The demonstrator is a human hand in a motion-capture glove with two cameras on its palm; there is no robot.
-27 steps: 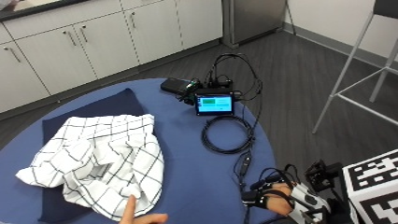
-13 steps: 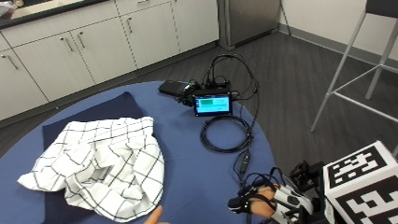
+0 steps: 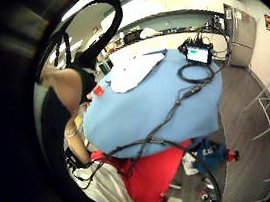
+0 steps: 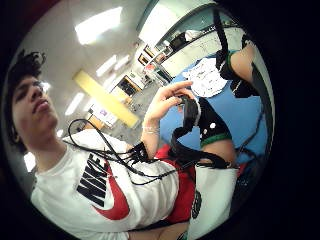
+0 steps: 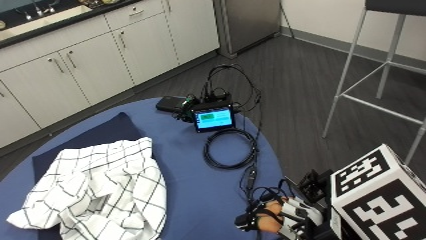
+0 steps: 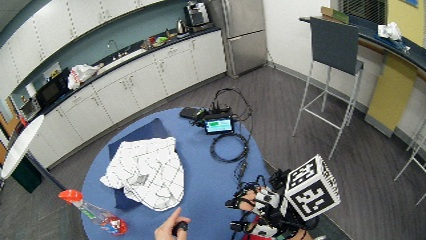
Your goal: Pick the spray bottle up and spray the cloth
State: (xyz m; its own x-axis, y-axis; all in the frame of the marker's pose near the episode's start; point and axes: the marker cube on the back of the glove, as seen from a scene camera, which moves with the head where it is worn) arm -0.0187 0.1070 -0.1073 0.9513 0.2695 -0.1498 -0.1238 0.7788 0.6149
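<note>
On table [image 5: 200,200], cloth [image 5: 100,195], cable coil [image 5: 229,148]

White cabinets [image 6: 126,90], steel fridge [image 6: 243,32], grey floor [image 5: 313,80], stool [image 6: 333,75].

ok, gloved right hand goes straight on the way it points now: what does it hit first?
Probably the checked cloth: the right hand, at the edge of the blue table, points across bare tabletop toward it. Depth unclear.

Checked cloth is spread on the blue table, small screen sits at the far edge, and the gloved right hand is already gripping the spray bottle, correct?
Not quite. The gloved right hand is at the table's near edge, apart from the spray bottle, which lies untouched at the opposite side, per the wide outside view. The checked cloth and small screen are as you say.
</note>
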